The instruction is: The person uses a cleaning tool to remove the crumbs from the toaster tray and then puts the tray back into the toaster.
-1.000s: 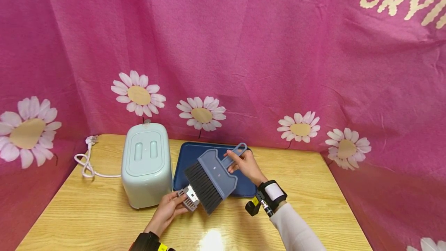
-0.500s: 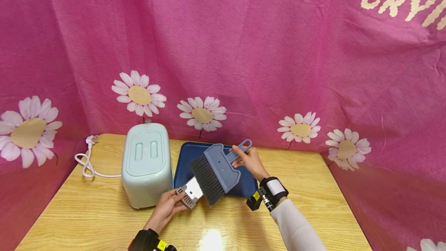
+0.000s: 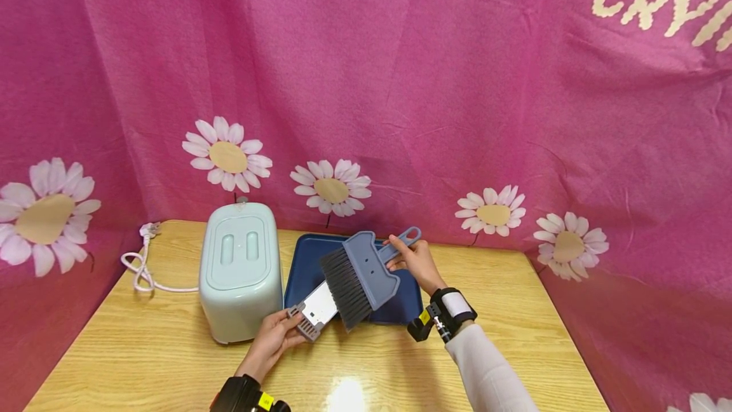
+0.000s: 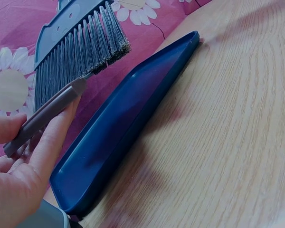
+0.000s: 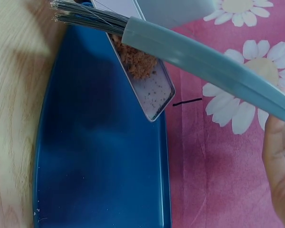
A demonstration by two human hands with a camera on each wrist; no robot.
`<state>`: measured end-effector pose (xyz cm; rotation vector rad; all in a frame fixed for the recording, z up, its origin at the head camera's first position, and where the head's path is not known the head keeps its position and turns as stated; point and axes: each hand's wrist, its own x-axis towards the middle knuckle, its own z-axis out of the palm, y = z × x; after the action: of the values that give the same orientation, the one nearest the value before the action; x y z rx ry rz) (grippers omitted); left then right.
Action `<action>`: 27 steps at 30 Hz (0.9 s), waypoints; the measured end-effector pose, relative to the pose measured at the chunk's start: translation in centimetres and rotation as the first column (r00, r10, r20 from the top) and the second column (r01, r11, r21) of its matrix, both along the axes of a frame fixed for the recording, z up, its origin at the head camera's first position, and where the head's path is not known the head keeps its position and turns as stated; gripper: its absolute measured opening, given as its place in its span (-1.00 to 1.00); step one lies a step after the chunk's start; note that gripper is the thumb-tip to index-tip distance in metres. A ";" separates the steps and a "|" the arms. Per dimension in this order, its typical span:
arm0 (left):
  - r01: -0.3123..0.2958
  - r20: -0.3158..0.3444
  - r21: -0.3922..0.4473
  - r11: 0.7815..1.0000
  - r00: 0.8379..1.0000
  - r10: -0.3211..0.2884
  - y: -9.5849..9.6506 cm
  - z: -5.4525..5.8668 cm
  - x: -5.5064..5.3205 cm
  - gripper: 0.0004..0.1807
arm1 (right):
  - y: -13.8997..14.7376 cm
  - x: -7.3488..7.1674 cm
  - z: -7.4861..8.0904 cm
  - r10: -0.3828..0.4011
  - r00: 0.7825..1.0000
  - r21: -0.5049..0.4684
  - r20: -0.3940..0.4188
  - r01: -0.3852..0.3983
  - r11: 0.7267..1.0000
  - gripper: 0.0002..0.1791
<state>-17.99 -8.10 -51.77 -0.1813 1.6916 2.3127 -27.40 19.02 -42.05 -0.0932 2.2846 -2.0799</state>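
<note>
Brush (image 3: 373, 271) in right hand (image 3: 421, 266), bristles (image 3: 347, 291) over crumb tray (image 3: 318, 305) in left hand (image 3: 274, 339).

left hand (image 3: 274, 339) pinching, right hand (image 3: 420, 264) gripping

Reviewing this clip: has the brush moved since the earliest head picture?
Yes. In the head view, the brush has shifted right and slightly up the picture, farther from the pale green appliance, which stays in place.

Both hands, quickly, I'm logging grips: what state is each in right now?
Left hand: holding the narrow tray by its gray end.
Right hand: holding the brush by its handle.
</note>
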 end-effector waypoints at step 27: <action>-0.047 0.013 -0.027 0.999 0.999 0.047 0.1 0.0 0.0 -0.56 | 2.3 -0.3 -0.9 -0.137 0.988 -0.091 0.066 0.142 0.986 -0.57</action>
<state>-18.00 -7.95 -51.82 -0.2442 1.7301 2.3175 -27.69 21.27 -42.97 0.1277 2.2167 -2.2262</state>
